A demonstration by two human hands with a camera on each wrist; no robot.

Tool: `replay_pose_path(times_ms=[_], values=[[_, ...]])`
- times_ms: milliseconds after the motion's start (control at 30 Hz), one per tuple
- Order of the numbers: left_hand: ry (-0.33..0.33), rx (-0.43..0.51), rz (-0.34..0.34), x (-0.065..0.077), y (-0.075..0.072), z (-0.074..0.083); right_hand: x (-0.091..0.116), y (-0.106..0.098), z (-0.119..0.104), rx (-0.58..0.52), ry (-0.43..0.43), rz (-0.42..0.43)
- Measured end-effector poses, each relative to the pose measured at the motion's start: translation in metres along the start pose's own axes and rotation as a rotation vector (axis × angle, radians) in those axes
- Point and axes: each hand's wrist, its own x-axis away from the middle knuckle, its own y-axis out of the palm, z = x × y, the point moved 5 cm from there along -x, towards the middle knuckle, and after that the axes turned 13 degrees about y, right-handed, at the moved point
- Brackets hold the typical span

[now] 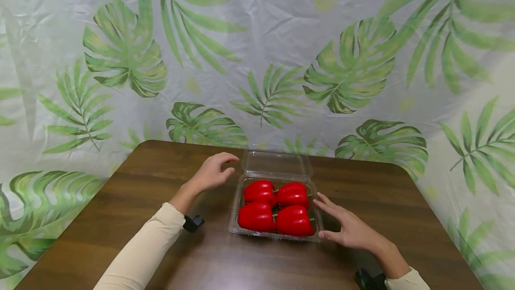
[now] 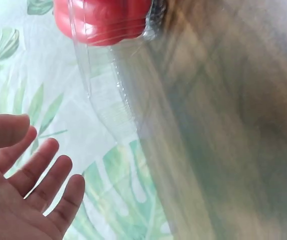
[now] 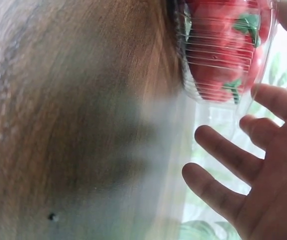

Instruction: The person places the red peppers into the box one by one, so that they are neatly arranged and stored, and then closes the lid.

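A clear plastic clamshell box [image 1: 232,218] stands on the table with its lid [image 1: 277,165] folded back behind it. Several shiny red bell peppers [image 1: 257,216] with green stems lie inside in two rows. Left of the lid hangs my left hand [image 1: 215,171], fingers loosely bent and apart from the box; the left wrist view shows nothing in its palm. At the box's right side is my right hand [image 1: 350,227], fingers spread and thumb by the near corner. Its fingertips come close to the rim; whether they touch is unclear.
The dark wooden table [image 1: 193,254] has rounded far corners. Behind it hangs a pale cloth [image 1: 277,35] printed with green leaves. A black wrist device [image 1: 194,223] sits at the left wrist, and another [image 1: 368,279] at the right.
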Motion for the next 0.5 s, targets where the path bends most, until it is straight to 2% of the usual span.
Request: replay_pose_path(times_ms=[133, 267, 400, 500], values=[[-0.030, -0.042, -0.043, -0.002, -0.003, -0.004, -0.001, 0.000, -0.001, 0.005, -0.006, 0.007], [-0.107, -0.047, -0.105, -0.007, 0.001, -0.014, -0.001, -0.001, -0.002, 0.015, -0.016, 0.015], [-0.248, 0.088, -0.160, -0.013, 0.010, -0.035, 0.000, -0.002, -0.002, 0.027, -0.038, 0.028], [-0.368, 0.184, -0.149, -0.015, 0.016, -0.052, -0.001, 0.000, -0.002, 0.032, -0.043, 0.030]])
